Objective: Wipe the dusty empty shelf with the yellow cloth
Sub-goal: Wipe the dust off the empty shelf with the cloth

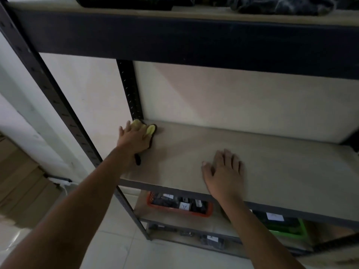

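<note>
shelf: pale wooden shelf board (272,167) in a dark metal rack, nothing standing on it; the dust itself is too faint to make out in this dim light.
cloth: yellow cloth with dark edging (150,131) sits in the back-left corner of the board, right at the foot of the dark perforated rear post (130,90). Mostly covered by the hand; a yellow fold pokes out at the fingertips and a dark tail trails toward the front edge.
left hand: left hand (134,138) lies on top of the cloth, fingers spread and fairly flat, pressing it down rather than bunching it. Looks like a palm-down hold meant to keep as much cloth as possible on the wood.
right hand: right hand (225,171) flat on bare board near the front edge, well apart from the cloth, fingers loosely splayed, holding nothing. Probably bracing for the reach into the corner.
stage: my read is a pass from the far left corner; the board to the right is likely unwiped.
below: orange plastic basket (178,206) and green plastic bin (287,228) of labelled parts on the lower shelf, out of the way.
</note>
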